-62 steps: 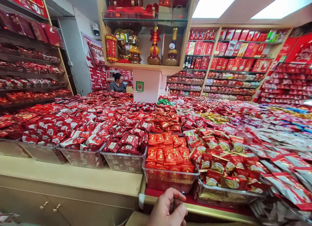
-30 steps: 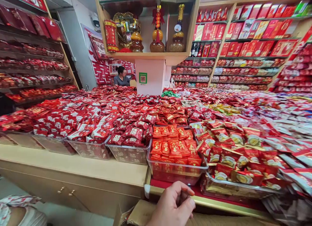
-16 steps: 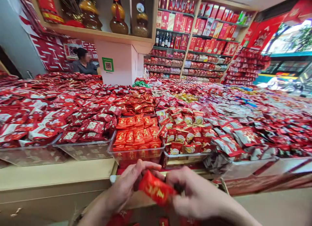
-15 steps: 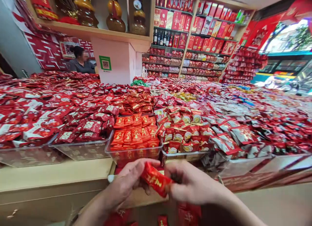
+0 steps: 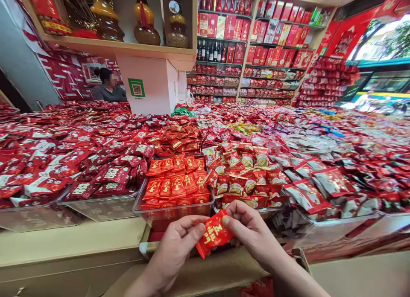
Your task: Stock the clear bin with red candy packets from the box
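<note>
Between my two hands is a red candy packet (image 5: 214, 234) with gold lettering, tilted and facing up. My left hand (image 5: 179, 246) pinches its left end with thumb and fingers. My right hand (image 5: 248, 228) grips the upper right end, its thumb on the front. Just beyond them stands a clear plastic bin (image 5: 174, 208) filled with rows of similar red-and-gold packets (image 5: 177, 184). Below my hands is an open cardboard box (image 5: 221, 269), with red packets (image 5: 259, 287) partly showing inside it.
To the right of that bin are red-and-cream packets (image 5: 250, 177), then white-and-red ones (image 5: 333, 181). Dark red packets (image 5: 112, 175) fill a bin on the left. A pale counter ledge (image 5: 70, 237) runs along the front. A person (image 5: 109, 85) is behind the display at the back left.
The packet has been turned so its lettering faces up, and both hands still hold it. My view has shifted slightly, bringing the box flap in beneath my hands.
</note>
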Demonstrator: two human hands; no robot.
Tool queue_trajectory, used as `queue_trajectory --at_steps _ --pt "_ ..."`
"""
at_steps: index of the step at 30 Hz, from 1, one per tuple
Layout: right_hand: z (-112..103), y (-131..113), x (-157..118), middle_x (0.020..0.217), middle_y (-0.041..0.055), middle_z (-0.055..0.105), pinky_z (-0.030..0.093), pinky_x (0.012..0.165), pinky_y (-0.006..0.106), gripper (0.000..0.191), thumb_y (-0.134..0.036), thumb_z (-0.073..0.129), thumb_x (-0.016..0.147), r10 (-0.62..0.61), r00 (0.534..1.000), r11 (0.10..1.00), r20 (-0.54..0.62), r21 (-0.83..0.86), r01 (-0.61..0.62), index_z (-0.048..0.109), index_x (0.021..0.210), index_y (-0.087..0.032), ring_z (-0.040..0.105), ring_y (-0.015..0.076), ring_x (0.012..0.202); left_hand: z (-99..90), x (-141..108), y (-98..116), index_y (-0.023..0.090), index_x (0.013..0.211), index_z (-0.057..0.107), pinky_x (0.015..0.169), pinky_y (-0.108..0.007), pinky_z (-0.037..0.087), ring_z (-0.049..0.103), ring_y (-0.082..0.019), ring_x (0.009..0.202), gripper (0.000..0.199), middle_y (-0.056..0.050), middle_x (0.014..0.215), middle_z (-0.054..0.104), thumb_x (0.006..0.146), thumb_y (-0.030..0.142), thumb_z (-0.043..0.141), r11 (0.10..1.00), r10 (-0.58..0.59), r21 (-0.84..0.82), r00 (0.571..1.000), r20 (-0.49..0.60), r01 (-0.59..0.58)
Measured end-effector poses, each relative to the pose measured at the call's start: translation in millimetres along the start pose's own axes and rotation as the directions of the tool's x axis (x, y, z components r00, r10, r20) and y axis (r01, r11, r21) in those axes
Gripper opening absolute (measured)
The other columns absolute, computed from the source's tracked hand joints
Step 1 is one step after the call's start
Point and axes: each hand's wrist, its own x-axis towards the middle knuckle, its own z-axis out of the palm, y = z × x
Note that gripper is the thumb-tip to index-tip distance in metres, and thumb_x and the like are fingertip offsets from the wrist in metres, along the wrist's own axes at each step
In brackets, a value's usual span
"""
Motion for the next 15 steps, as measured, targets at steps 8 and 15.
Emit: queue_trajectory --at_steps 8,15 --pt "5.7 16.4 0.4 0.059 -0.0032 0.046 0.039 0.046 0.019 0.024 -0.038 0.055 0.078 -0.021 0.994 0.992 0.111 -0.122 0.034 0.048 0.069 -0.017 0.042 0.0081 0.051 -5.9 -3.0 -16.7 0.014 0.082 0.067 0.065 -0.022 0.047 0.061 -0.013 0.069 0.027 -0.005 0.074 0.071 0.062 0.031 0.073 0.979 0.174 0.108 0.985 0.012 -0.174" --pt "13.7 35.5 -6.0 0.107 0.0097 0.053 0.051 0.061 0.024 0.03 -0.039 0.057 0.076 -0.564 0.826 0.647 -0.01 -0.627 0.435 0.052 0.102 -0.025 0.059 0.015 0.071 -8.8 2.1 -18.7 0.014 0.072 0.061 0.057 -0.018 0.044 0.059 -0.009 0.058 0.033 -0.002 0.063 0.069 0.053 0.035 0.078 0.973 0.229 0.034 0.953 -0.196 -0.227"
